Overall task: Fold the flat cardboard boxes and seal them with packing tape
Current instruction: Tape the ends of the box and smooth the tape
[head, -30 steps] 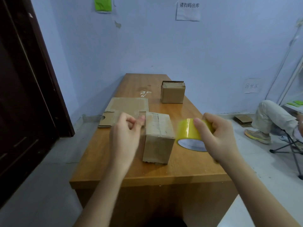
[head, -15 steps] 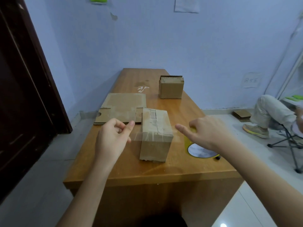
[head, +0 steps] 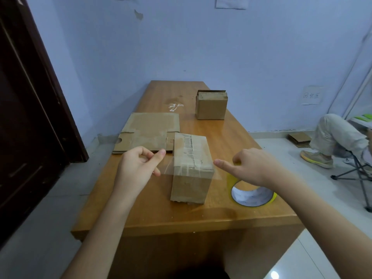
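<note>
Between hands (head: 136, 168) (head: 251, 168): box (head: 191, 168); left fingers (head: 159, 155) seemingly pinch tape strip (head: 167, 168).

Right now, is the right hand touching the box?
Apart. The head view shows the right hand beside the box, its index fingertip short of the box's edge with table visible between.

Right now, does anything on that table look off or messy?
Mostly tidy. A crumpled scrap of clear tape lies loose on the table beyond the flat cardboard. The near box has its tape strip stretched off its left side, pinched by the left hand, not yet pressed down.
</note>
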